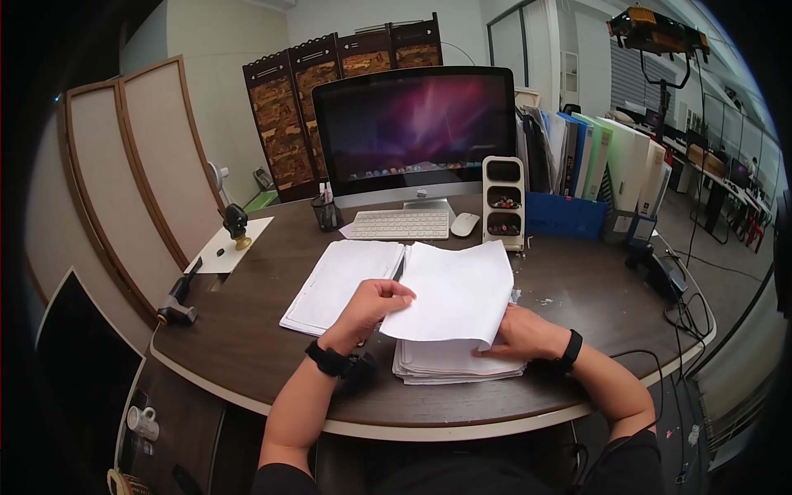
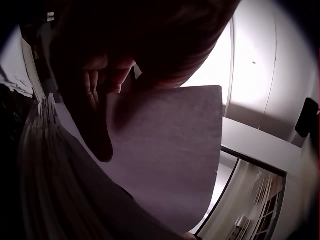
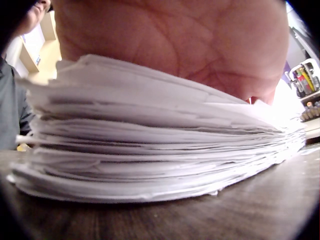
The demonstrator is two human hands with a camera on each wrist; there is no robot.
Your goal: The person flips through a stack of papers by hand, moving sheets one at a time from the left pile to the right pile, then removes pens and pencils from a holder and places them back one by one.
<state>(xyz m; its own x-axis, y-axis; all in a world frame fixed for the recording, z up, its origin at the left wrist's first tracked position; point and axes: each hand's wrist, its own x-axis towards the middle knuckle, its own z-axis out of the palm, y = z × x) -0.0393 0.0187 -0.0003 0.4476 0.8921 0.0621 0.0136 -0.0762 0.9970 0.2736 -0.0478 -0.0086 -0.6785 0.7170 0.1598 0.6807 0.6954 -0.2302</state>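
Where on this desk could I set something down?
Bare brown desktop lies between the black handheld tool and left white paper pile, and between the black right wristband and black desk phone. Crowded: around the white keyboard.

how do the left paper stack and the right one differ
The left stack looks thinner; the right stack is thicker, with uneven edges. The left stack lies flat, while the right stack has the right hand on it and a sheet held raised above it by the left hand. Both are white paper on the desk.
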